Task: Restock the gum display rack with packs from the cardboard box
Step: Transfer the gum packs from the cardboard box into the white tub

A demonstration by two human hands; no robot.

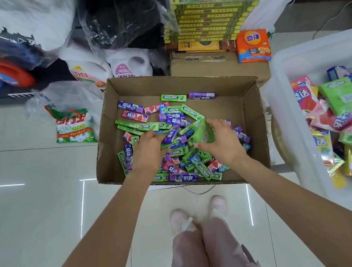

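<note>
Gum packs (178, 133) lie heaped in the box (255, 122), their long axes pointing every way; green, purple and pink ones cross and overlap, and a few lie apart near the far wall. One green pack (204, 130) is lifted out of the heap on edge, its long axis running from near the person up and away, held in the right hand (221, 142) with thumb below and fingers curled over its top. The left hand (150, 147) reaches into the heap beside it, fingers curled round a purple pack (171, 134) that slants up to the right. Both forearms come in from the near edge over the box rim. Right of the box stands a white bin (287, 95) with more packs and bags; beyond it, stacked yellow cartons (210, 17), an orange bag (253, 45), detergent jugs (129, 65); to the left a washing-powder bag (73, 128).
</note>
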